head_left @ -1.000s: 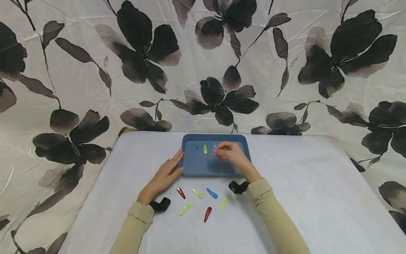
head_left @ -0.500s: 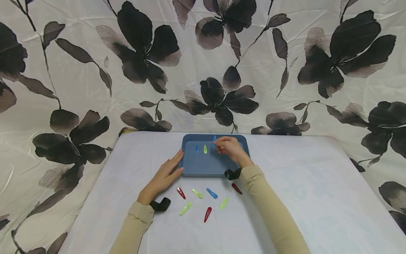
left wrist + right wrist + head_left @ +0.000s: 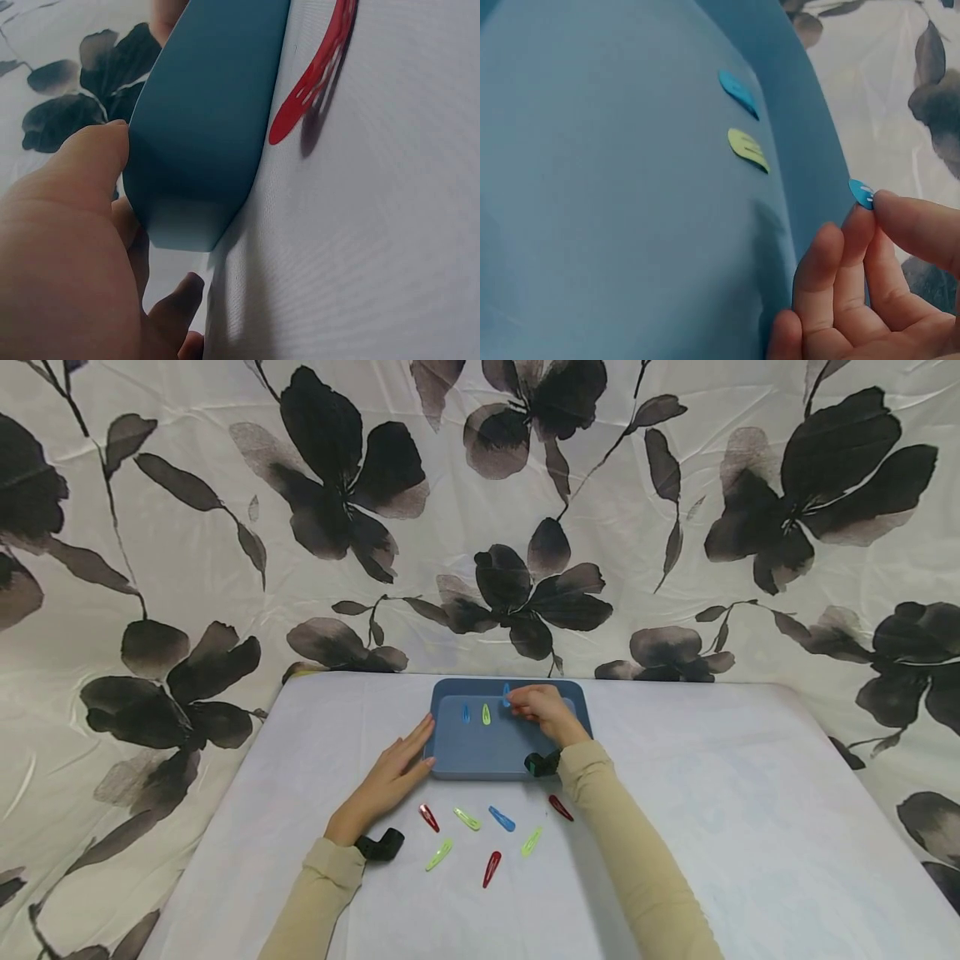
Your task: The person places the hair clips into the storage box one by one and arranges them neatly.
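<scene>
My right hand (image 3: 546,710) pinches a blue snap hair clip (image 3: 506,695) between thumb and fingertips, above the back part of a blue-grey tray (image 3: 472,756). In the right wrist view the held clip (image 3: 862,194) points up out of the fingertips. Inside the tray, to the left of this hand, lie a blue hair clip (image 3: 466,714) and a yellow-green hair clip (image 3: 486,715), side by side and apart. My left hand (image 3: 382,781) rests against the tray's left side with fingers extended. The left wrist view shows its thumb touching the tray wall (image 3: 202,112).
Several hair clips lie loose before the tray on the white-covered table (image 3: 750,818): red clips (image 3: 491,869), yellow-green clips (image 3: 438,855) and a blue clip (image 3: 502,818). A dark red clip (image 3: 560,807) lies beside the right forearm. A floral cloth (image 3: 525,510) hangs behind.
The right hand has moved toward the tray's back edge, carrying the blue hair clip with it. Its wrist has uncovered a dark red clip on the table. The left hand has stayed put.
</scene>
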A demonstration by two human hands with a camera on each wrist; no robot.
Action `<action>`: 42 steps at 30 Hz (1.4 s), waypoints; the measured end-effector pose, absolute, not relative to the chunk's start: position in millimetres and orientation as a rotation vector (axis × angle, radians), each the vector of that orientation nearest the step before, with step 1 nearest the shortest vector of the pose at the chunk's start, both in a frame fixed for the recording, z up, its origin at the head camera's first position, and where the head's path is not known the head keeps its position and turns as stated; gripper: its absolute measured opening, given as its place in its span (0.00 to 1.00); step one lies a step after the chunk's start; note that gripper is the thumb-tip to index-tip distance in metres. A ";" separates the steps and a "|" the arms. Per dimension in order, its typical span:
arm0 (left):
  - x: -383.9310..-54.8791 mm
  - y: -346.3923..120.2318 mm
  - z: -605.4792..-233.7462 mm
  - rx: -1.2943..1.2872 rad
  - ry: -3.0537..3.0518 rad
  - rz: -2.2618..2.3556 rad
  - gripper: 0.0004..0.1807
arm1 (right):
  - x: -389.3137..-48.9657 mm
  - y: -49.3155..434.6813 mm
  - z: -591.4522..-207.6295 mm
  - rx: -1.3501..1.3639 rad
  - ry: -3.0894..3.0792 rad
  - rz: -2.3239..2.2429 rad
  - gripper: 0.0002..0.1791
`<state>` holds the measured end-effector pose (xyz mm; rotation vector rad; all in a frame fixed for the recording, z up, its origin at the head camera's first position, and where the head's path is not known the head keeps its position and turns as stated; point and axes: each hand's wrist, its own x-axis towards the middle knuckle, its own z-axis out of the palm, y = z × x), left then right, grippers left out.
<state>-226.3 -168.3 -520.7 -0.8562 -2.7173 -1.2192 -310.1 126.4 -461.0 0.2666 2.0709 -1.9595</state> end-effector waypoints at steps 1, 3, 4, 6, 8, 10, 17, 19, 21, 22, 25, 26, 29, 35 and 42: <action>-226.2 -168.2 -520.9 -0.858 -2.718 -1.217 0.34 | -310.7 126.5 -461.4 0.286 2.075 -1.957 0.13; -226.0 -168.1 -520.9 -0.857 -2.718 -1.225 0.34 | -311.5 127.0 -461.9 0.313 2.095 -1.949 0.13; -226.0 -168.0 -520.9 -0.858 -2.719 -1.224 0.34 | -311.8 127.5 -462.5 0.326 2.099 -1.949 0.13; -226.0 -167.9 -521.3 -0.860 -2.716 -1.222 0.34 | -312.3 128.8 -464.1 0.345 2.110 -1.947 0.14; -225.9 -167.8 -521.8 -0.858 -2.719 -1.223 0.34 | -312.7 130.3 -465.7 0.357 2.120 -1.944 0.15; -225.8 -167.7 -521.6 -0.858 -2.720 -1.222 0.34 | -313.1 131.1 -467.6 0.366 2.127 -1.940 0.16; -224.2 -166.9 -518.2 -0.854 -2.724 -1.221 0.34 | -312.8 130.4 -471.2 0.315 2.213 -1.915 0.08; -223.7 -166.6 -517.4 -0.852 -2.722 -1.224 0.34 | -312.2 128.8 -472.0 0.305 2.253 -1.890 0.07; -223.4 -166.3 -517.0 -0.850 -2.723 -1.226 0.34 | -311.6 126.9 -472.8 0.311 2.293 -1.862 0.07; -223.4 -166.0 -516.9 -0.850 -2.724 -1.224 0.34 | -311.4 126.0 -473.2 0.318 2.305 -1.855 0.07; -223.2 -165.4 -516.9 -0.847 -2.731 -1.215 0.34 | -310.7 124.6 -473.9 0.334 2.343 -1.824 0.06; -223.3 -165.2 -516.9 -0.847 -2.731 -1.215 0.34 | -310.4 124.2 -473.8 0.334 2.356 -1.812 0.06; -223.3 -165.1 -516.6 -0.848 -2.728 -1.221 0.34 | -309.3 123.5 -472.8 0.313 2.397 -1.781 0.04; -223.5 -165.5 -517.1 -0.850 -2.727 -1.222 0.34 | -305.7 121.7 -469.7 0.262 2.465 -1.711 0.04; -224.2 -166.3 -518.0 -0.847 -2.722 -1.225 0.34 | -305.4 120.9 -469.3 0.250 2.493 -1.686 0.03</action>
